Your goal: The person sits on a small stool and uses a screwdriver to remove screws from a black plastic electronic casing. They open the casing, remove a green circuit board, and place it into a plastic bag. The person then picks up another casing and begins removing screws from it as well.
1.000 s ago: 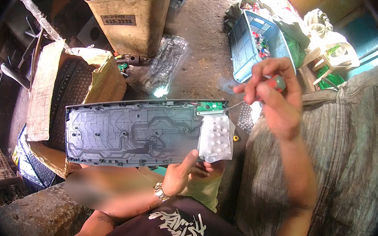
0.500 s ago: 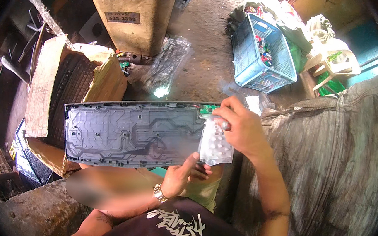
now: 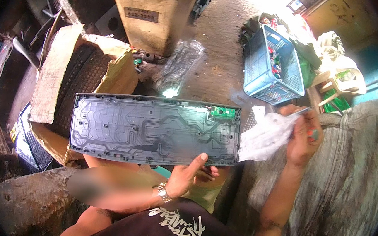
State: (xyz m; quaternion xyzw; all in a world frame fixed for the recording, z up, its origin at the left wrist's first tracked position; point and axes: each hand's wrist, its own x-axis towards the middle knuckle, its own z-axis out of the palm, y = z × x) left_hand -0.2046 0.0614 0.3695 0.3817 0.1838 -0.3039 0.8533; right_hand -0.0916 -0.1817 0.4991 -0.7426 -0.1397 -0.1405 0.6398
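Note:
An opened keyboard (image 3: 156,130) lies across in front of me, its grey inside with printed traces facing up. A small green circuit board (image 3: 222,112) sits in its upper right corner. My left hand (image 3: 188,175) grips the keyboard's lower edge, thumb on top and fingers beneath. To the right of the keyboard, my right hand (image 3: 304,140) is closed on a crumpled, whitish translucent sheet (image 3: 267,134). Something slim and bluish sticks out at the top of that hand, and a small teal and red spot shows by the fingers; I cannot make out what these are.
A torn cardboard box (image 3: 56,82) with keyboard parts stands at the left. Beyond are a tan bin (image 3: 156,28) filled with scraps and clear plastic (image 3: 182,65) on the floor. A blue crate (image 3: 272,76) stands ahead right, near a large grey sack (image 3: 347,178).
My right hand has moved right, pulling the whitish sheet off the keyboard's right end, which now shows. My left hand keeps its hold on the lower edge.

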